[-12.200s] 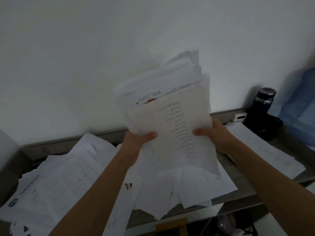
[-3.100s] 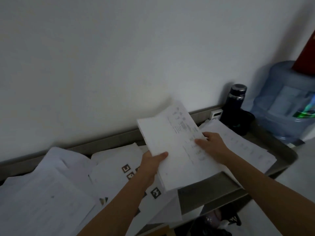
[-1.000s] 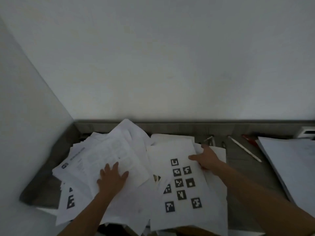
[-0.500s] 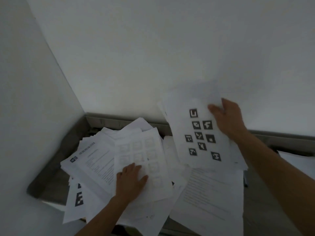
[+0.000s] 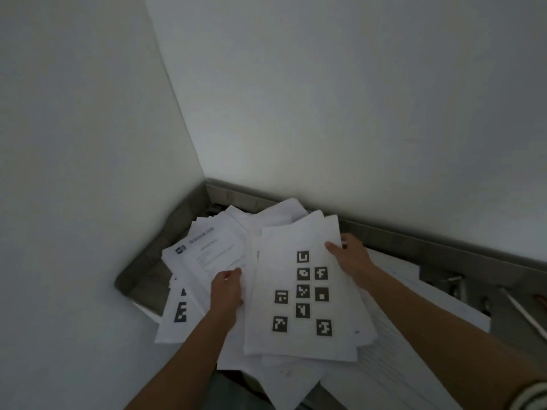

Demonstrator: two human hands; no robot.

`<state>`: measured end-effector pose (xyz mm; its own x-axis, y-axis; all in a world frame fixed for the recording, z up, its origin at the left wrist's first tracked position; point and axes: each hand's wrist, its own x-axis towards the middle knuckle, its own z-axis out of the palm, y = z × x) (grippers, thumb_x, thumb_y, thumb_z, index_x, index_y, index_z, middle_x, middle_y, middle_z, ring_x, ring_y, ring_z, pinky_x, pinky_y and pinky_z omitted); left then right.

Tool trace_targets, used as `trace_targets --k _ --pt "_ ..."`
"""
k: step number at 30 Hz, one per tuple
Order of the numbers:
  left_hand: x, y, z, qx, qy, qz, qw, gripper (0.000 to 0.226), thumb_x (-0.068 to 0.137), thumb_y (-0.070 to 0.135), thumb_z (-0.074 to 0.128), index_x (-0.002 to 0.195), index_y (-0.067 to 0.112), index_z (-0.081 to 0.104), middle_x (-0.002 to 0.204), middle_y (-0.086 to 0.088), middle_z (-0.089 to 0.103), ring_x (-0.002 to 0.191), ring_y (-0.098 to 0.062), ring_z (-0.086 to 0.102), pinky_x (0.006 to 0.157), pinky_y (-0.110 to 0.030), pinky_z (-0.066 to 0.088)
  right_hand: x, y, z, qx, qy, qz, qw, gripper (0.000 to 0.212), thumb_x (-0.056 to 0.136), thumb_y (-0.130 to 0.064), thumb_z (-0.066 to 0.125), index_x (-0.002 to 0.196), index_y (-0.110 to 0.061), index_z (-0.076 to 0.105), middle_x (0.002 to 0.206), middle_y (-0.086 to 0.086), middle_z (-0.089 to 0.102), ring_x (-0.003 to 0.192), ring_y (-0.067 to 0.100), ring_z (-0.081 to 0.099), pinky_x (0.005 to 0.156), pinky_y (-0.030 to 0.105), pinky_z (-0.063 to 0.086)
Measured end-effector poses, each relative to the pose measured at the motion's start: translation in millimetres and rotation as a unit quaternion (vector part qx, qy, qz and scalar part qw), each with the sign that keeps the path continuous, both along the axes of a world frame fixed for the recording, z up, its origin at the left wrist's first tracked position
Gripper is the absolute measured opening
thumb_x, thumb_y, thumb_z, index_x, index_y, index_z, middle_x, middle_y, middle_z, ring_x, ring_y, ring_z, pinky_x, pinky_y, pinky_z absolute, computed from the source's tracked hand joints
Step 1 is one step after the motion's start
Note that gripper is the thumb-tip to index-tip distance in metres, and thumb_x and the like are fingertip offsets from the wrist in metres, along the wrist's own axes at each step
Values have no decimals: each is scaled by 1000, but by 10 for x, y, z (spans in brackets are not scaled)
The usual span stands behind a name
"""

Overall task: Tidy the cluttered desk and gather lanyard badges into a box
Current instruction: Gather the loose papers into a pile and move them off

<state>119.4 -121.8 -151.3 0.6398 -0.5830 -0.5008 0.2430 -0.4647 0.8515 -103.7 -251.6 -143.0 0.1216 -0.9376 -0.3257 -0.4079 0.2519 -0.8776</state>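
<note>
A loose heap of white papers covers the left corner of the grey desk. On top lies a sheet printed with several black square markers. My right hand grips that sheet's upper right edge, thumb on top. My left hand grips the left edge of the same bundle, fingers curled under the papers. No lanyard badge or box is in view.
White walls meet in a corner right behind the desk. A raised grey rim runs along the back. More sheets lie to the right, and a white pen rests at the far right near small metal items.
The marker sheet, lifted in the air half a second ago, has come down onto the heap. My left hand went from pressing flat on the papers to gripping the bundle's left edge.
</note>
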Motion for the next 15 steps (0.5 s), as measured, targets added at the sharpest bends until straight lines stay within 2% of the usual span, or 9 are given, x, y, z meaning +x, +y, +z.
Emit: trace_targets --k 3,5,6,8,9,11,13,15 --pt "25 -9 13 9 13 -34 999 30 95 30 56 118 10 55 110 -10 61 101 -29 59 91 -43 51 128 82 -198 50 -4 -16 999 88 83 -41 73 151 -18 22 148 14 40 124 31 50 97 44 48" --pt "12 -46 4 24 31 -79 996 38 92 28 61 122 6 56 113 -13 63 101 -30 60 94 -43 50 122 79 -209 78 -25 -39 996 95 78 -34 79 151 -15 22 147 16 41 121 32 53 96 47 50" --pt "-1 -64 12 24 62 -102 993 38 91 27 63 121 5 59 110 -14 65 97 -30 62 91 -42 52 109 68 -181 94 -28 -43 994 89 77 -29 81 148 -10 30 141 17 47 112 30 58 91 45 53" --pt "-10 -55 57 15 132 -148 980 36 89 23 64 119 4 61 98 -15 69 85 -30 66 76 -37 56 93 63 -104 110 -13 -14 994 57 77 -17 81 125 -1 55 123 20 62 90 27 66 78 41 57" --pt "22 -50 59 8 142 -162 976 36 88 21 65 121 6 59 97 -16 69 81 -30 67 70 -35 56 100 67 -66 103 -6 3 995 42 78 -13 79 113 0 60 116 21 65 85 27 67 75 40 57" --pt "143 -35 29 -17 136 -160 978 46 85 14 69 127 13 50 102 -18 68 79 -29 67 64 -33 55 159 68 48 76 -3 26 997 34 81 -11 75 111 1 64 108 21 69 86 30 69 75 40 57" --pt "300 3 9 -50 148 -133 979 56 80 9 74 127 17 44 105 -19 68 82 -30 69 60 -33 56 264 48 220 56 -20 53 997 30 83 -15 74 109 -2 67 95 14 74 80 28 72 65 37 59" --pt "443 66 30 -77 162 -116 977 53 76 8 78 122 12 51 108 -16 70 88 -31 71 62 -36 58 437 -10 385 46 -54 91 993 28 82 -18 76 106 -4 69 84 8 76 74 24 74 56 31 58"
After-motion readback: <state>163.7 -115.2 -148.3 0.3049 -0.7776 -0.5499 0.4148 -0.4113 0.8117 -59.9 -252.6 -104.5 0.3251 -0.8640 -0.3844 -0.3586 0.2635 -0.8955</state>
